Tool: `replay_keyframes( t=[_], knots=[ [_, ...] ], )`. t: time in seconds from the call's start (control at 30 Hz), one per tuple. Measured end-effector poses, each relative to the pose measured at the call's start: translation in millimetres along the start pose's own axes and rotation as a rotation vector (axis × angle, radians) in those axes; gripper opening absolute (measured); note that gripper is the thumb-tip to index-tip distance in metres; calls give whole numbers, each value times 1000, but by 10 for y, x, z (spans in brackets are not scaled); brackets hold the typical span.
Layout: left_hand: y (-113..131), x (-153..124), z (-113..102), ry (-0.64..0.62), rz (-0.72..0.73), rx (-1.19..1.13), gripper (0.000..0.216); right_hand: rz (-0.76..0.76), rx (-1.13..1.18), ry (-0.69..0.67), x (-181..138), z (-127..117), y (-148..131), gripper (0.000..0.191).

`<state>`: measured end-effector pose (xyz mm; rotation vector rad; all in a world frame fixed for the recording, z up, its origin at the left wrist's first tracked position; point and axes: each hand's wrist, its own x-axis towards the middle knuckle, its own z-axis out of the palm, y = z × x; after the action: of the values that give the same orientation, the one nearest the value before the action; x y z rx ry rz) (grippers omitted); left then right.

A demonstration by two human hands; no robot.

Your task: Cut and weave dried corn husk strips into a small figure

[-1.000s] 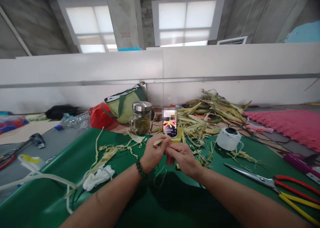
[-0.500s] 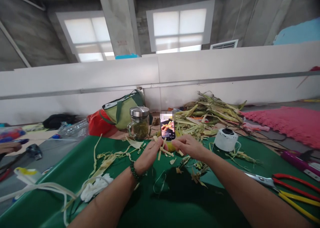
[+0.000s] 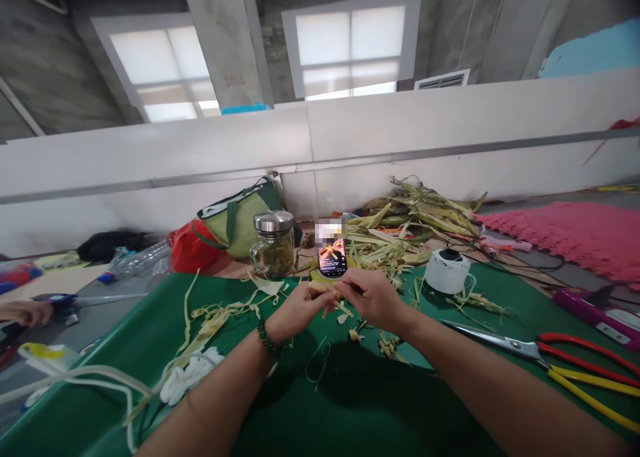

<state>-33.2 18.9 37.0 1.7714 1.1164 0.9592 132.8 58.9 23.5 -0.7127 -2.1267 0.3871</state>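
My left hand [image 3: 303, 307], with a dark beaded bracelet on its wrist, pinches crossed pale corn husk strips [image 3: 344, 308] in the middle of the picture. Pressed up close to it, my right hand [image 3: 373, 298] has thumb and fingers closed on the same strips. The fingers cover much of the strips, and short ends poke out below. Just behind both hands a phone [image 3: 333, 255] stands upright, its lit screen showing hands with yellow strips. Husk scraps [image 3: 390, 343] lie on the green mat [image 3: 380, 403] near my right forearm.
A lidded glass mug [image 3: 273, 247] stands behind left, before a green bag [image 3: 240, 220]. Corn husks [image 3: 425, 210] are heaped behind right. A white thread spool [image 3: 447, 271], scissors [image 3: 515, 345] and yellow-handled tool [image 3: 590, 393] lie right; white gloves [image 3: 190, 375] left. Another person's hand [image 3: 25, 312] shows far left.
My hands have come together; the right moved left onto the husk strips, which are now more covered. The view has shifted slightly. At far left, the other person's hand has moved.
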Motion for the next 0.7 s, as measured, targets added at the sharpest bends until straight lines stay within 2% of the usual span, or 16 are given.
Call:
replay_keyframes(
  t=[0.1,0.17,0.27,0.37,0.47,0.57,0.63,0.7],
  knots=[
    [-9,12,9,13,-25,-71,39,38,-65,37,1,19,10,32],
    [15,-2,6,42,-92,-177,35,89,-4,39,39,-28,37,32],
    [86,-38,-29,164,-180,-366,39,196,158,73,115,-205,106,34],
    [163,-70,-76,297,-187,-506,42,228,82,81,168,-435,197,36],
    [201,-83,-103,366,-158,-532,38,261,-200,-104,185,-575,289,41],
    [182,-73,-106,376,-168,-500,31,386,-423,-347,175,-507,346,42],
    [153,-61,-100,325,-183,-458,28,434,-509,-460,158,-360,354,39],
    [128,-51,-92,208,-227,-390,27,427,-546,-544,135,-193,343,35]
  ],
)
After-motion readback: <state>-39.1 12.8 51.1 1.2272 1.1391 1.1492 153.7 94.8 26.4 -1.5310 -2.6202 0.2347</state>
